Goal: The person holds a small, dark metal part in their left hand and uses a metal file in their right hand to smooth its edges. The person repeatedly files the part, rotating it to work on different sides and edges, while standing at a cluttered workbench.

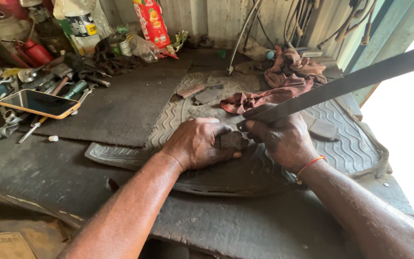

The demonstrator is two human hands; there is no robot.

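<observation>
Dark block pinned under a long flat blade

Your left hand (195, 142) presses the small dark block (231, 140) down on the ribbed rubber mat (350, 144). Your right hand (283, 139) is closed around the long flat blade (341, 86), its near end touching the block. On the counter (245, 225), red rags (274, 93) lie beyond; a phone (39, 103) sits far left.

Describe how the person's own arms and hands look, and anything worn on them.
Both forearms are bare, with no sleeves in view and no gloves. The left hand and the right hand are smudged with dark grime, heaviest on fingers and knuckles. A thin orange-red thread bracelet circles the right wrist. No watch or rings show.
</observation>
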